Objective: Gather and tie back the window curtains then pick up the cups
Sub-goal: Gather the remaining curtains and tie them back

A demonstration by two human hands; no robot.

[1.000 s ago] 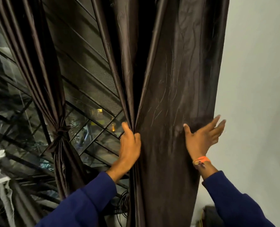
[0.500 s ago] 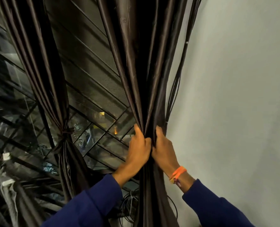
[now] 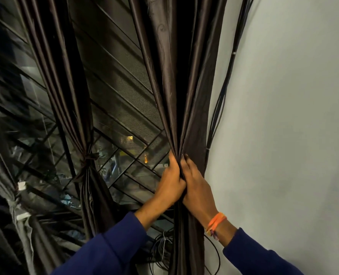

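Dark brown satin curtain (image 3: 176, 96) bunched between left hand (image 3: 169, 186) and right hand (image 3: 197, 192), fingers of both curled round its folds. Left of the fingers, a tied dark curtain (image 3: 85, 163); right, black cables (image 3: 218, 108).

A pale grey wall (image 3: 283, 116) is filling the right side, plain and evenly lit. A bundle of dark cables (image 3: 222, 100) is running down it near its left edge — bound in places by small ties. To the left, a window (image 3: 113, 108) with dark slanting bars is showing night outside, and a small yellow light (image 3: 129, 138) is glowing through the glass. Low down, more loose cables (image 3: 160, 253) are lying coiled — dark and white together.
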